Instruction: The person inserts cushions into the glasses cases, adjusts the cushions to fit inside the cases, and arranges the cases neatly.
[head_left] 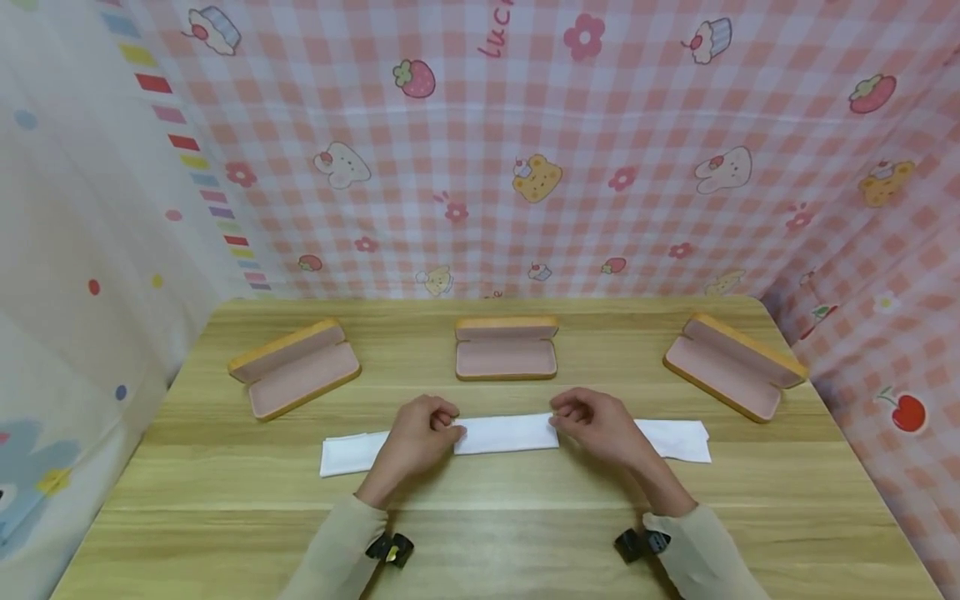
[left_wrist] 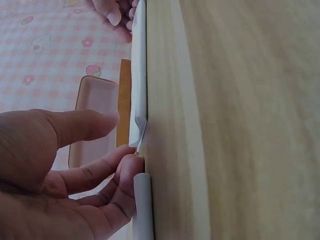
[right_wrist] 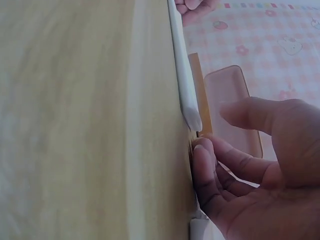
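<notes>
Three folded white cloths lie in a row on the table: a left cloth [head_left: 348, 454], a middle cloth [head_left: 506, 434] and a right cloth [head_left: 678, 439]. My left hand [head_left: 415, 433] is at the middle cloth's left end, its wrist over the left cloth. In the left wrist view the thumb stands apart from the bent fingers [left_wrist: 127, 172], whose tips are at the cloth's end. At the other end is my right hand [head_left: 598, 423], partly covering the right cloth. Its thumb is likewise apart from the bent fingers [right_wrist: 202, 162] in the right wrist view.
Three opened glasses cases with pink lining stand farther back: a left case [head_left: 303, 379], a centre case [head_left: 506, 358] and a right case [head_left: 723, 375]. A checked curtain [head_left: 480, 142] hangs behind the wooden table [head_left: 495, 533], with more curtain at both sides.
</notes>
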